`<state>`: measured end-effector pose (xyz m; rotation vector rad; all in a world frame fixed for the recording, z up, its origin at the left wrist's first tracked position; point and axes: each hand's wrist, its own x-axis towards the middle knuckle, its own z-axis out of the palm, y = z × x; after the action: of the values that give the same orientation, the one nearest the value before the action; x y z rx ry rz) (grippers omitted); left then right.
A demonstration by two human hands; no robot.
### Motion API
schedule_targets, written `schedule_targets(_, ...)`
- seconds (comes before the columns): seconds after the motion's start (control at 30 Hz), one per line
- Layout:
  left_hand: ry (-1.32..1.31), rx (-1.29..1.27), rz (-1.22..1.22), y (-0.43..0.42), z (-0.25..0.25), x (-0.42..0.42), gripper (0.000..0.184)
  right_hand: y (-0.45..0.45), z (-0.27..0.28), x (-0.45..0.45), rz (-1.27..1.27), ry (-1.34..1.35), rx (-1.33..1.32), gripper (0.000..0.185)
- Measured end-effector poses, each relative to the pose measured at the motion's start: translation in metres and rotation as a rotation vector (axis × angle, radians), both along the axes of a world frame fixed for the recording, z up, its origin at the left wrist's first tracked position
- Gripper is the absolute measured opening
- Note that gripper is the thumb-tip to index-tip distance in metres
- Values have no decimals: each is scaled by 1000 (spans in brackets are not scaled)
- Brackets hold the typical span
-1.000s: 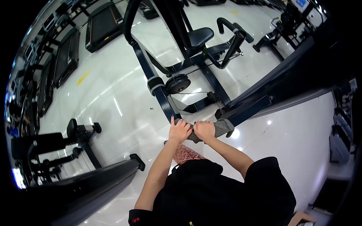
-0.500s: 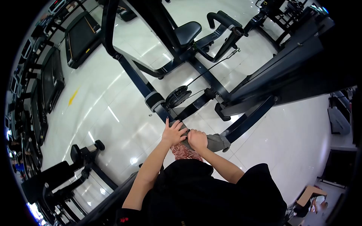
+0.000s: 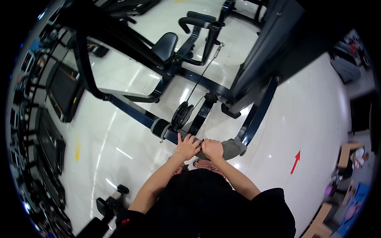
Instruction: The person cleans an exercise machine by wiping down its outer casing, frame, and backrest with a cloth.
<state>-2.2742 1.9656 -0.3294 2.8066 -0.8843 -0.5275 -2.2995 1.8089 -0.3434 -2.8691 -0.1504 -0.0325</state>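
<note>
Angling both forearms (image 3: pixel 154 185) inward, laying left hand (image 3: pixel 187 148) palm-down with fingers spread and unclenched on grey cloth (image 3: pixel 232 150), and clenching right hand (image 3: pixel 212 149) in a closed grip over it, along the dark blue bar (image 3: pixel 258 113) just below the frame's centre.

- 1 head-worn camera looks forward and down over the black shirt (image 3: pixel 206 202).
- Left hand (image 3: pixel 187 148) and right hand (image 3: pixel 212 149) show near, just below centre.
- Wide view (corners go black); edges seem too warped to read clearly.
</note>
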Motion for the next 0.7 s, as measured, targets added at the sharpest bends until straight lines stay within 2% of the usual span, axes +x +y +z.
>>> schedule_targets(0.13, -134, -110, -125, 10, -8, 13, 36, 19, -3, -5, -199, -139, -17, 21)
schedule_targets(0.2, -172, -134, -172, 24, -7, 26, 35, 38, -6, -2, -309, -103, -34, 20)
schedule_targets(0.3, -253, -142, -144, 48, -10, 36, 35, 66, -10, 4, -362, -240, -8, 17)
schedule_targets(0.43, -322, -217, -237, 64, -22, 44, 34, 90, -15, 13, -451, -270, -75, 16)
schedule_targets(0.7, -249, -222, -275, 64, -19, 46, 34, 91, -14, 11, -513, -300, -75, 18)
